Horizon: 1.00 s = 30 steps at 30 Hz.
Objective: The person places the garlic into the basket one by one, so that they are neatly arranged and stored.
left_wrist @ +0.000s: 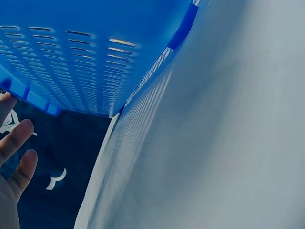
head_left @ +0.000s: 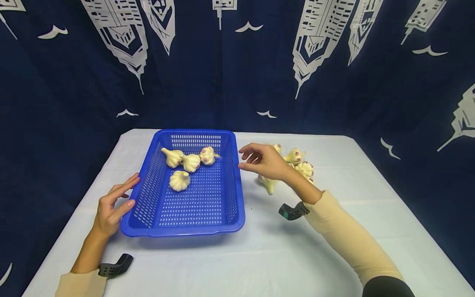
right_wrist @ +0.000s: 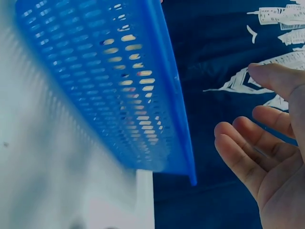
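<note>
A blue plastic basket with slotted walls stands on the table and holds several garlic bulbs, grouped toward its back left. At the basket's left rim rests my left hand, its fingers and thumb extended along the edge. My right hand hovers just beyond the right rim, fingers loosely bent and nothing between them. In the right wrist view, the right hand appears apart from the basket wall. Below and behind that hand lies a pile of more garlic bulbs, partly hidden by it.
A white cloth covers the table. Behind the far edge hangs a dark blue curtain with white building prints. A black wrist device sits by the left sleeve, and another device by the right.
</note>
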Each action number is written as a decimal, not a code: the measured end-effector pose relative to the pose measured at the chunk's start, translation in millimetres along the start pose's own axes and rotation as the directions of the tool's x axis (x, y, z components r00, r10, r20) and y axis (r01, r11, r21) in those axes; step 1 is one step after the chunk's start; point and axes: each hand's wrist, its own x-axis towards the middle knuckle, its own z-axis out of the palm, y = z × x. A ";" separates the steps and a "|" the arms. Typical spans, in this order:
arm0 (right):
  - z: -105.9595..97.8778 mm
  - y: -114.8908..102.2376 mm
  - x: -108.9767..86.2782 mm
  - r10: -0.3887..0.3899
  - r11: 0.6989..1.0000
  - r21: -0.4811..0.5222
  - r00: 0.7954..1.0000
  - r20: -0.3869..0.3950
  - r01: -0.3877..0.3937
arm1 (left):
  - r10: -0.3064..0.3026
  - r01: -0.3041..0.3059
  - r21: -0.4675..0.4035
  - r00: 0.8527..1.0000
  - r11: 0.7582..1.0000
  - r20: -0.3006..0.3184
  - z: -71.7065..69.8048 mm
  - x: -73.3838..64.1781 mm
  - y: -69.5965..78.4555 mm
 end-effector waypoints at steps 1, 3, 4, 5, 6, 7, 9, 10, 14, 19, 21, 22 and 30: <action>-0.7 2.1 -2.9 0.001 1.000 0.005 1.000 -0.007 -0.001 | -0.003 0.003 0.001 1.000 1.000 0.001 0.2 -0.2 -0.1; -2.0 6.7 -8.2 0.001 1.000 0.011 1.000 -0.020 0.000 | -0.006 0.006 0.002 1.000 1.000 0.000 0.4 -0.1 0.0; -2.7 8.7 -10.7 0.003 1.000 0.017 1.000 -0.025 -0.003 | -0.008 0.008 0.004 1.000 1.000 0.000 0.4 0.0 0.2; -3.3 10.6 -13.3 0.005 1.000 0.020 1.000 -0.029 -0.005 | -0.008 0.008 0.005 1.000 1.000 0.000 0.5 0.1 0.4; -3.8 12.9 -15.7 0.008 1.000 0.021 0.999 -0.033 -0.007 | -0.008 0.008 0.007 1.000 1.000 -0.001 0.5 0.3 0.6; -4.4 14.3 -18.2 0.013 1.000 0.020 0.999 -0.035 -0.012 | -0.009 0.009 0.009 1.000 1.000 -0.001 0.5 0.4 0.8; -5.4 17.7 -22.5 0.023 1.000 0.016 0.999 -0.034 -0.022 | -0.011 0.011 0.011 1.000 1.000 0.000 0.6 0.5 1.0; -5.7 19.2 -24.5 0.028 1.000 0.013 0.999 -0.034 -0.028 | -0.012 0.012 0.012 1.000 1.000 0.001 0.6 0.6 1.0; -7.1 24.8 -31.2 0.049 0.999 0.003 0.998 -0.030 -0.049 | -0.014 0.014 0.009 1.000 1.000 0.000 0.5 0.0 0.0; -8.6 32.1 -35.5 0.071 0.997 0.013 0.997 -0.039 -0.070 | -0.018 0.018 0.000 1.000 1.000 -0.001 0.2 -1.0 -0.9; -8.9 35.1 -37.2 0.074 0.997 0.009 0.996 -0.041 -0.073 | -0.016 0.016 -0.006 1.000 1.000 -0.001 0.4 -1.1 -0.7; -9.0 36.6 -38.4 0.073 0.997 0.004 0.996 -0.042 -0.073 | -0.015 0.015 -0.010 1.000 1.000 -0.001 0.6 -1.0 -0.6; -8.7 51.9 -49.5 0.085 0.996 -0.015 0.996 -0.039 -0.086 | -0.017 0.017 -0.010 1.000 1.000 -0.001 1.0 -0.6 0.6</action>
